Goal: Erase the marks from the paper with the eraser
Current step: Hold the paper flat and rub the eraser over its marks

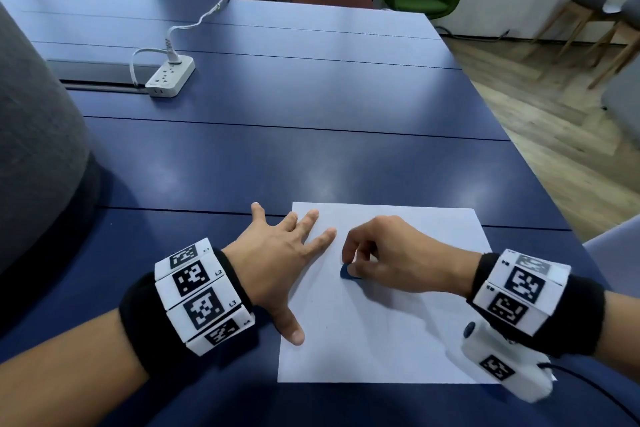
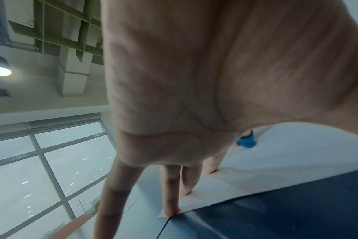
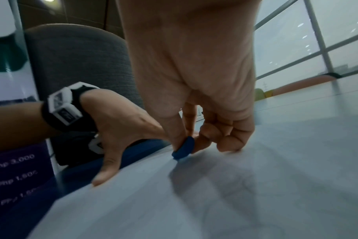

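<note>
Both hands are engaging: right hand [image 1: 391,253] is pinching the eraser [image 1: 348,271] on the paper [image 1: 381,340], beside the flat, splayed left hand [image 1: 277,253] pinning it. Rubbing step; next likely needs short firm strokes.

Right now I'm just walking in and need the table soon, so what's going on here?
A person is erasing on a sheet of paper lying on the blue table. The right hand pinches a small blue eraser against the sheet. The left hand lies flat with spread fingers, holding the paper's left edge down. Any marks are too faint to make out.
</note>
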`<state>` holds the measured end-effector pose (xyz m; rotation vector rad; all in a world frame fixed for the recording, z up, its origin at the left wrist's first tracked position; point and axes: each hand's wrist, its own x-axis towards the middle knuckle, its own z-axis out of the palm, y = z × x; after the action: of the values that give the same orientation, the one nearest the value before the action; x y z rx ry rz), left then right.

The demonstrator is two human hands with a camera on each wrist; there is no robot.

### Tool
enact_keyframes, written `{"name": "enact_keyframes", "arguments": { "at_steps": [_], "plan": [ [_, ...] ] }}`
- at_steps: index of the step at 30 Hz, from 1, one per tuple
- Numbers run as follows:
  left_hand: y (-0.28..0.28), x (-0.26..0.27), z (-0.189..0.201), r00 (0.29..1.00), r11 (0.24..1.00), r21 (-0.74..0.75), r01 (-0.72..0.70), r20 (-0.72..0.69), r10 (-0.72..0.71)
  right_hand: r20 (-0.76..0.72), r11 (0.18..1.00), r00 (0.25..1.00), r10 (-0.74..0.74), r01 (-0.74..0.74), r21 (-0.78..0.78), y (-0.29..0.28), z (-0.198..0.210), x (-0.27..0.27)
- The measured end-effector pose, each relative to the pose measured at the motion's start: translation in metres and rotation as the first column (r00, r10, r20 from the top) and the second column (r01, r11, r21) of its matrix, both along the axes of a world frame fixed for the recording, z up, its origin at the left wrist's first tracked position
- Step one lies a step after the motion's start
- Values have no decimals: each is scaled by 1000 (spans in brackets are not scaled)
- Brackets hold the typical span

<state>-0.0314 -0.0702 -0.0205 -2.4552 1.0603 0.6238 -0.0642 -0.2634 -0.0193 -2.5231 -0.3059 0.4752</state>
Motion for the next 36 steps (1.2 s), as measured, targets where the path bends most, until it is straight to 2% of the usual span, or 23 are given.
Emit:
{"name": "enact_keyframes", "arguments": {
  "at_steps": [2,6,11,14,16,20,22,25,28,30,31,34,36],
  "plan": [
    [0,0,0,1000,1000,1,2,0,-2,14,999,1000,-7,7,-32,-2,2,7],
    [1,-1,0,1000,1000,-7,4,4,-4,79,986,983,-168,169,4,-12,0,23],
    [0,0,0,1000,1000,-5,-2,-3,2,-25,999,1000,-5,5,-36,-5,1,9],
    [0,0,-1,1000,1000,-9,-3,0,3,50,993,992,-112,113,-20,-9,1,21],
    [0,0,-1,1000,1000,-9,-4,0,4,52,992,991,-122,122,13,-9,-1,17],
    [-1,-1,0,1000,1000,1,-4,2,4,-49,999,998,36,-37,-30,-1,3,5],
    [-1,0,-1,1000,1000,1,4,13,-4,11,998,1000,-21,22,-53,-4,3,18],
    [1,-1,-1,1000,1000,-7,5,14,-5,76,988,985,-155,154,11,-6,-1,29],
    [0,-1,0,1000,1000,-4,0,5,0,12,997,998,-63,62,42,-3,-4,11],
    [0,0,0,1000,1000,-2,-3,2,3,-28,1000,999,23,-22,6,0,-1,5],
    [0,0,0,1000,1000,-3,-3,2,3,-8,1000,1000,20,-20,-16,-1,-1,8],
    [0,0,0,1000,1000,-7,-5,1,5,78,994,991,-107,107,7,-6,-3,22],
    [1,0,1,1000,1000,-10,-7,-1,7,61,993,992,-111,109,40,-4,-5,17]
  ]
}}
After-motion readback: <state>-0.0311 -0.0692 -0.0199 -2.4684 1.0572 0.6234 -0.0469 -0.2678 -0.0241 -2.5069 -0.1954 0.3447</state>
